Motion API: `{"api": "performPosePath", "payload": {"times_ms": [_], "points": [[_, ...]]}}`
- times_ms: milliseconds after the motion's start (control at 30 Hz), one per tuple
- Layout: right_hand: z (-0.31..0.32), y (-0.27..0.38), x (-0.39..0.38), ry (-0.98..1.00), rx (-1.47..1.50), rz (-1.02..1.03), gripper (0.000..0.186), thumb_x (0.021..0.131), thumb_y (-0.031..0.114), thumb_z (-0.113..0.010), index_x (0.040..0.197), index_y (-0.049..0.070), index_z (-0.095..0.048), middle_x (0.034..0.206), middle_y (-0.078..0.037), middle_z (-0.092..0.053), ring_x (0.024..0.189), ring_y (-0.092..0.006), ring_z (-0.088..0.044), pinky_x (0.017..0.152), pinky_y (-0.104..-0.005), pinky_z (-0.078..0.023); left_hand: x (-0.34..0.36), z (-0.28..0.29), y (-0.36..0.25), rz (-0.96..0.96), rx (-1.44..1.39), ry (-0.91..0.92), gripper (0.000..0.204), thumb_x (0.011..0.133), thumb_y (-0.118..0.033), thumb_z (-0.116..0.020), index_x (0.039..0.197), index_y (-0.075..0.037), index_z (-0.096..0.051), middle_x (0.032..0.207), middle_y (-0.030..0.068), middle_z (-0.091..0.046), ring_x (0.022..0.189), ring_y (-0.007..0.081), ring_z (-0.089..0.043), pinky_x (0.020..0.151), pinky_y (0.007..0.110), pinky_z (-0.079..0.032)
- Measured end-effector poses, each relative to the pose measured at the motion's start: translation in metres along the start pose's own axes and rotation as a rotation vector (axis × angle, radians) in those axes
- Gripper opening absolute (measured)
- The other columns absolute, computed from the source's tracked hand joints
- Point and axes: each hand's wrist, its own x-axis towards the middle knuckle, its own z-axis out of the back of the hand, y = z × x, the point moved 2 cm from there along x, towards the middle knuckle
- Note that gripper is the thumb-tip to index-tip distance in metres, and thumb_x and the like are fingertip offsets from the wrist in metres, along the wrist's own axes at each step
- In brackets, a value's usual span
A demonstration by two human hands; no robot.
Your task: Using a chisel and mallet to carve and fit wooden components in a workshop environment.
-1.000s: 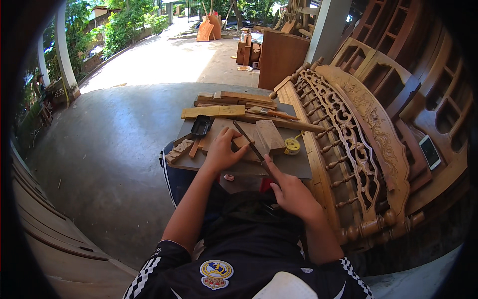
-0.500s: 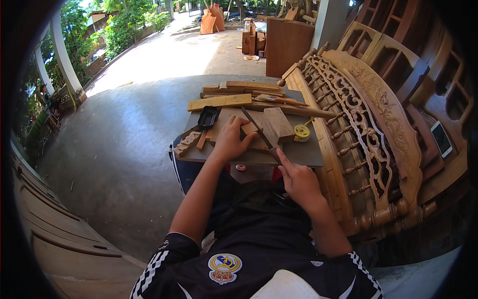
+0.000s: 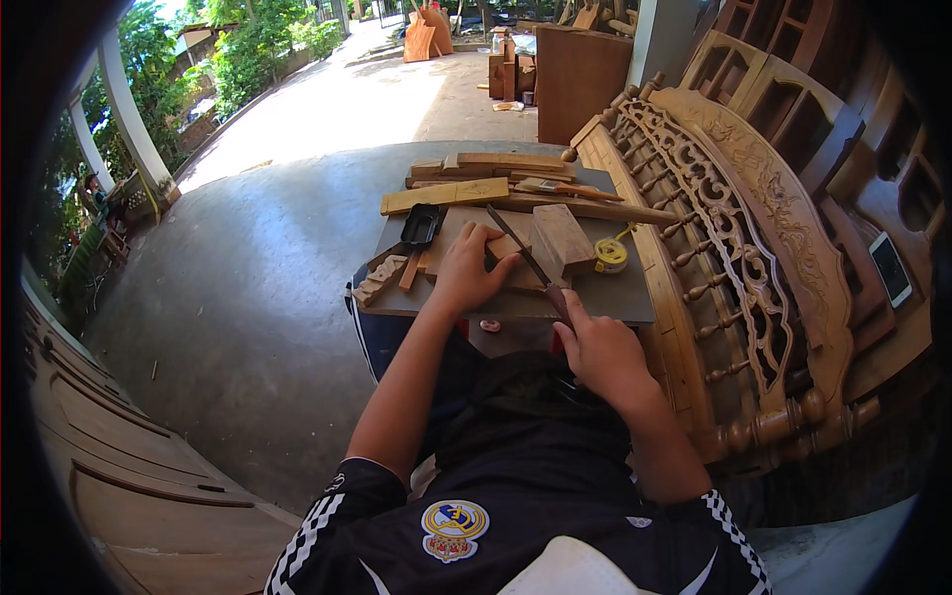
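Note:
My right hand point(image 3: 603, 355) is closed round the brown handle of a long, narrow dark file point(image 3: 523, 248), which points away from me and slants left. Its blade lies across a small light wood piece point(image 3: 508, 245). On the blade's left, my left hand point(image 3: 474, 270) grips this piece with thumb and fingers, hiding part of it. Under both is a flat wooden board point(image 3: 462, 217). A thick wood block point(image 3: 563, 238) stands just right of the blade, and a yellow tape measure point(image 3: 611, 256) sits beyond it.
The low table point(image 3: 605, 310) also bears a black tray point(image 3: 422, 226), a carved wood piece point(image 3: 381, 282), a brush point(image 3: 573, 188) and several wood strips point(image 3: 444, 195). Carved furniture panels point(image 3: 739, 268) lean close on the right, with a phone point(image 3: 891, 270) on one.
The whole view has shifted slightly. My hands, the file and the wood piece keep nearly the same places on the table.

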Motion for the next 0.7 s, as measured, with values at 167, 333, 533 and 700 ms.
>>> {"api": "performPosePath", "payload": {"times_ms": [167, 333, 533, 700], "points": [[-0.002, -0.005, 0.001, 0.019, 0.003, -0.012, 0.048, 0.101, 0.026, -0.052, 0.142, 0.001, -0.045, 0.076, -0.023, -0.069, 0.073, -0.0421, -0.070, 0.067, -0.0505, -0.057, -0.001, -0.001, 0.000, -0.024, 0.008, -0.023, 0.040, 0.088, -0.029, -0.076, 0.113, -0.001, -0.062, 0.108, 0.0162, -0.062, 0.102, 0.0354, -0.063, 0.085, 0.041, -0.050], [-0.007, -0.011, 0.003, -0.017, 0.074, -0.002, 0.045, 0.101, 0.025, -0.053, 0.140, 0.003, -0.047, 0.076, -0.026, -0.068, 0.073, -0.0451, -0.069, 0.068, -0.0535, -0.056, 0.000, -0.002, 0.001, -0.028, 0.000, -0.020, 0.040, 0.087, -0.029, -0.077, 0.113, -0.001, -0.062, 0.108, 0.0162, -0.062, 0.100, 0.0353, -0.063, 0.085, 0.041, -0.051], [-0.008, -0.009, 0.005, -0.016, 0.161, -0.013, 0.043, 0.100, 0.020, -0.054, 0.140, 0.005, -0.048, 0.076, -0.028, -0.068, 0.076, -0.0470, -0.069, 0.069, -0.0554, -0.056, -0.001, 0.000, 0.003, -0.032, 0.013, -0.026, 0.040, 0.085, -0.025, -0.078, 0.113, -0.002, -0.062, 0.107, 0.0163, -0.061, 0.099, 0.0355, -0.063, 0.084, 0.041, -0.051], [0.009, 0.002, 0.004, 0.010, 0.106, -0.014, 0.041, 0.100, 0.018, -0.053, 0.138, 0.005, -0.049, 0.077, -0.028, -0.068, 0.078, -0.0471, -0.069, 0.071, -0.0555, -0.056, -0.002, -0.005, 0.000, -0.072, 0.050, -0.071, 0.041, 0.084, -0.024, -0.079, 0.114, -0.002, -0.062, 0.108, 0.0169, -0.061, 0.101, 0.0371, -0.062, 0.086, 0.042, -0.051]]}}
